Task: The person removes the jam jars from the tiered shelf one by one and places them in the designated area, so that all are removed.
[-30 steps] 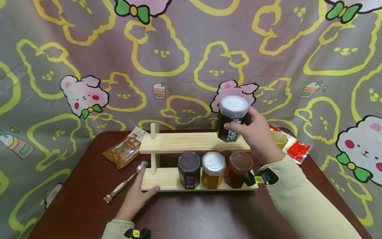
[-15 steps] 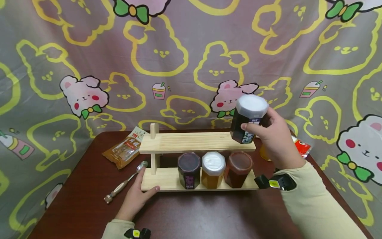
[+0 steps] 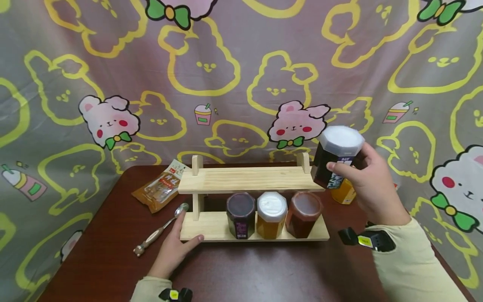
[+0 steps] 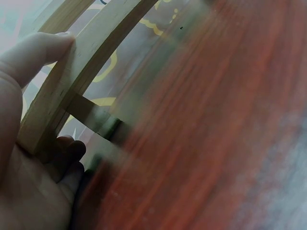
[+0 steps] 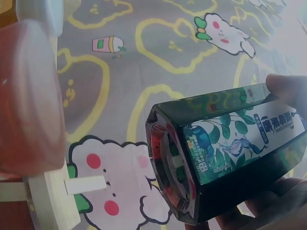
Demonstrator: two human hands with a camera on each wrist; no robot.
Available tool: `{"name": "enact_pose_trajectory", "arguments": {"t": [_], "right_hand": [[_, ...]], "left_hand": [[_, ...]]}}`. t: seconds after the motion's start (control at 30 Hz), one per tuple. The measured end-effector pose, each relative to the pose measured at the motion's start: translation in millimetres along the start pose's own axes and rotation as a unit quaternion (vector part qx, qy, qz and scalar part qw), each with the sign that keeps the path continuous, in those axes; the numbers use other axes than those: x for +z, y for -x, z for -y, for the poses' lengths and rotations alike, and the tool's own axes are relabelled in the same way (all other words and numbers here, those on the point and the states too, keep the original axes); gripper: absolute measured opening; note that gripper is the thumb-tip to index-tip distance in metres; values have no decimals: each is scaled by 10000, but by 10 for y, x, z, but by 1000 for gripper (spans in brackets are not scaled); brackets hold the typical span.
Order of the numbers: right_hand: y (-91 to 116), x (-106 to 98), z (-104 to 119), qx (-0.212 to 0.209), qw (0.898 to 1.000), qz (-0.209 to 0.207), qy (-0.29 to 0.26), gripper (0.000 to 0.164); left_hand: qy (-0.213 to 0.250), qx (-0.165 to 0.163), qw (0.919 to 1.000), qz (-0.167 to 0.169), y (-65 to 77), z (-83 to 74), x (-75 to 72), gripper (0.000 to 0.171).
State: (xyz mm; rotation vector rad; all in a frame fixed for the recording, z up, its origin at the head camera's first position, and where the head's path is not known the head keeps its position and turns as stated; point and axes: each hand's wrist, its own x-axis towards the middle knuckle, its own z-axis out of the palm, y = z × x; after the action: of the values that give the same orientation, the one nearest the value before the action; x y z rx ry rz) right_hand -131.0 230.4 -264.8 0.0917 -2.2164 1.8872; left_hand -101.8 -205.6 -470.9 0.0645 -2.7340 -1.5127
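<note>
In the head view my right hand (image 3: pixel 371 182) holds a dark octagonal jar (image 3: pixel 326 165) with a white lid, tilted in the air past the right end of the upper shelf. The right wrist view shows the base and printed label of this dark jar (image 5: pixel 230 143). My left hand (image 3: pixel 171 251) grips the lower left corner of a two-tier wooden rack (image 3: pixel 241 180). Seen from the left wrist, the thumb lies on the board and the fingers curl underneath. On the lower shelf stand a purple jar (image 3: pixel 240 214), a white-lidded amber jar (image 3: pixel 271 214) and a reddish-brown jar (image 3: pixel 303 213).
A yellow jar (image 3: pixel 343 193) stands on the table behind the rack's right end, partly hidden by my right hand. Left of the rack lie a brown snack packet (image 3: pixel 158 188) and a spoon (image 3: pixel 160 230) with a bear-tipped handle. A patterned curtain (image 3: pixel 226 63) hangs behind.
My right hand has carried the dark jar rightward, from over the upper shelf to beyond its right end, uncovering the rack's right upright. The left hand keeps its place on the rack.
</note>
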Motion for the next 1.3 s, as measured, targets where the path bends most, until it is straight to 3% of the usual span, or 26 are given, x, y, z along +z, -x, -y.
{"name": "enact_pose_trajectory", "arguments": {"t": [0.23,0.57,0.9,1.3], "right_hand": [[71,-67,-123,-101,9998,-145,92,70],[231,-21,-328,-262,9963,-511,-640,69],[424,11,-360,-465,9821,-1365,-1210,68],[454,40,-457,-225,9858,-1538,-629,72]], "left_hand": [[-70,-25,10000,17,-1,0,-5,105],[-58,-93,9999,8,-7,5,0,106],[26,-96,9999,13,-16,-14,21,105],[-70,45,10000,-43,-16,-8,16,104]]}}
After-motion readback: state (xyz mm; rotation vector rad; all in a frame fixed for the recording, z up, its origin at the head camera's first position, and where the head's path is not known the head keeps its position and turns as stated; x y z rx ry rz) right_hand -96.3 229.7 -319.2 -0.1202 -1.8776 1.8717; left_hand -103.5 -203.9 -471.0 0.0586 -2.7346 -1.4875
